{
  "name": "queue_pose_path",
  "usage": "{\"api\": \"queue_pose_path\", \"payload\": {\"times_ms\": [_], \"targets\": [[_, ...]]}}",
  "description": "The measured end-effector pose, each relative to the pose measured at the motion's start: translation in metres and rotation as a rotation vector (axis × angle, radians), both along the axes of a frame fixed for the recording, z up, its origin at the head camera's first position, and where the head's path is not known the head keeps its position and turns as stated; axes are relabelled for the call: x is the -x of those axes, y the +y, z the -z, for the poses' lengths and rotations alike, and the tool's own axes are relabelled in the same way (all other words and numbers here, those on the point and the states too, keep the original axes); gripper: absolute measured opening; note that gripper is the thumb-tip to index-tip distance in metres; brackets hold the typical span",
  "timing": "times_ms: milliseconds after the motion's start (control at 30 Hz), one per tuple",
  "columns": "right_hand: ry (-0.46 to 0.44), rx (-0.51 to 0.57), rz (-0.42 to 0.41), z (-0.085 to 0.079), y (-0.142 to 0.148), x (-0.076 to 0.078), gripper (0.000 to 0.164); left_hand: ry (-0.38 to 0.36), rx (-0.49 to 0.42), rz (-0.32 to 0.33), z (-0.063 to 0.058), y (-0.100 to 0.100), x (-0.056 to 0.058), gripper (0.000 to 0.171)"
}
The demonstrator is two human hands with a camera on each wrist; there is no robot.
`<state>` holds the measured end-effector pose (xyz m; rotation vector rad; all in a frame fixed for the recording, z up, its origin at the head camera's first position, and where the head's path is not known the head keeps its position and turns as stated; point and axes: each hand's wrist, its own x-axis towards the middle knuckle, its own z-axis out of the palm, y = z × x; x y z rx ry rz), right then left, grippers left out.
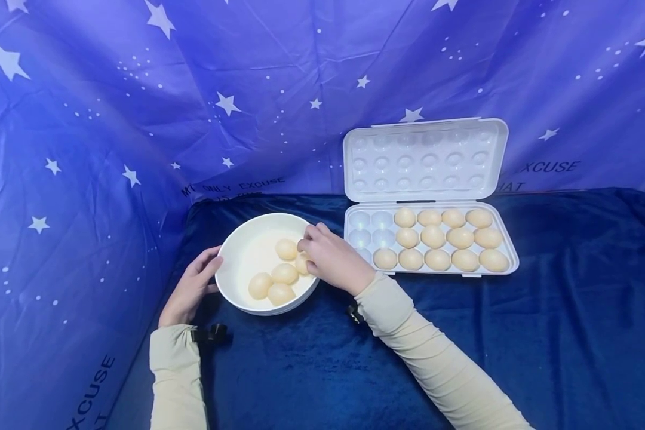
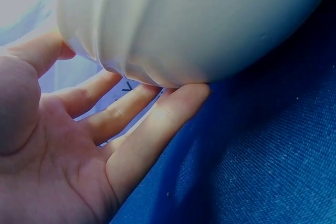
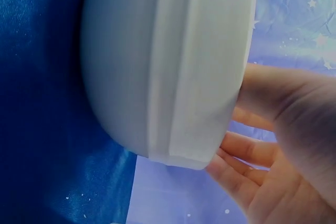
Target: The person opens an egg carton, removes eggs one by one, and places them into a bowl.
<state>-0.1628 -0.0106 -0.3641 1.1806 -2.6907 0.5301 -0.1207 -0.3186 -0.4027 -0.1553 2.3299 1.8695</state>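
Right hand (image 1: 335,258) reached over the right rim of a white bowl (image 1: 254,254), its bent fingers at a pale egg (image 1: 301,266) partly hidden beneath them; I could not tell whether they gripped it. Four more eggs (image 1: 285,274) lay bunched in the bowl, just to the left of that hand. Across from it, the left hand (image 1: 189,289) gripped the bowl's left side, thumb up by the rim and fingers against the outer wall. Between the hands, the bowl sat on the bench (image 1: 301,370), draped in dark blue cloth. To the right of the right hand lay an egg carton (image 1: 426,158), lid raised, carrying thirteen eggs (image 1: 438,260) in three rows. Beyond both hands hung a star-printed blue curtain (image 1: 279,71).
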Motion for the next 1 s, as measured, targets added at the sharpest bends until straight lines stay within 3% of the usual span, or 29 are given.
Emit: {"api": "queue_pose_path", "payload": {"times_ms": [167, 300, 700, 1000], "targets": [[-0.054, 0.052, -0.025, -0.004, 0.004, 0.004, 0.021, 0.007, -0.007, 0.001, 0.001, 0.000, -0.001, 0.053], [-0.060, 0.136, 0.001, -0.009, 0.014, 0.009, 0.020, 0.012, -0.021, 0.008, 0.001, 0.000, -0.001, 0.052], [-0.022, 0.146, 0.248, -0.014, 0.072, 0.041, 0.023, 0.016, -0.028, 0.012, 0.003, -0.001, 0.000, 0.052], [-0.060, 0.174, 0.361, -0.005, 0.105, 0.057, 0.024, 0.018, -0.028, 0.010, 0.001, -0.001, 0.000, 0.051]]}}
